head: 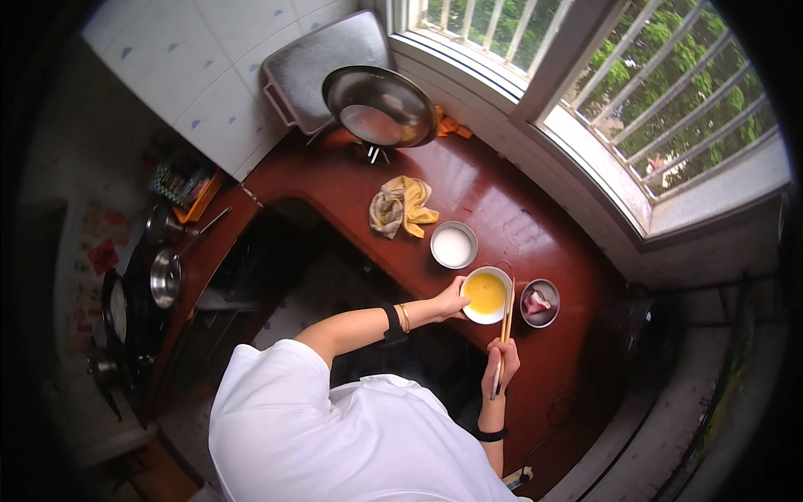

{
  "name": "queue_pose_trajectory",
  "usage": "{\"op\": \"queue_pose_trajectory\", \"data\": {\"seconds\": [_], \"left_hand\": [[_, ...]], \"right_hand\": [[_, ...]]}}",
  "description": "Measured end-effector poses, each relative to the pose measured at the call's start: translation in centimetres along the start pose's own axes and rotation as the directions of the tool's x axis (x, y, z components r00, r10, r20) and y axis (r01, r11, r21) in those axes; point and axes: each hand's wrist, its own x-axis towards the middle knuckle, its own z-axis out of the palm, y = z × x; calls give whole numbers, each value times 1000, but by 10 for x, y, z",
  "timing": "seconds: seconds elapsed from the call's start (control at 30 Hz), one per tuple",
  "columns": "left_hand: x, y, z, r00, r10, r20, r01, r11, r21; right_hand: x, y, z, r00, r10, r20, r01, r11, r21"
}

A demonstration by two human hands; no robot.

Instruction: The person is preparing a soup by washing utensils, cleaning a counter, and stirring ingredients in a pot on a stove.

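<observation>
My left hand (453, 302) grips the near-left rim of a white bowl (465, 312). Yellow liquid like beaten egg (486, 292) fills part of it. A pair of wooden chopsticks (507, 320) is held in my right hand (502, 362), their far ends lying across the bowl's right rim. Just beyond my left hand stands a bowl of white contents (453, 246), whether liquid or powder I cannot tell. To the right, a small metal bowl (539, 303) holds a piece of pinkish raw meat (536, 302).
A crumpled yellow cloth (404, 206) lies on the red-brown counter (477, 182). Behind it a wok (381, 106) leans on a stand before a large tray (332, 69). A ladle (166, 276) rests at left. A barred window (659, 94) borders the counter; a power strip (519, 478) lies near my right forearm.
</observation>
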Motion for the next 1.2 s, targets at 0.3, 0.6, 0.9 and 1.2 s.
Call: {"op": "queue_pose_trajectory", "data": {"seconds": [0.3,0.6,0.9,1.2], "left_hand": [[-216,46,-55,989,-6,151,19,996,-90],[-465,-14,-122,924,256,-283,-332,906,-263],[-665,-124,-173,568,368,-736,-753,593,-284],[-807,-187,-226,225,274,-935,-906,412,-98]], "right_hand": [[5,-84,45,998,66,15,-63,822,566],[-46,-178,189,850,-140,507,-353,562,748],[-177,-282,363,577,-164,800,-603,575,553],[-269,-366,495,245,-125,961,-742,614,269]]}}
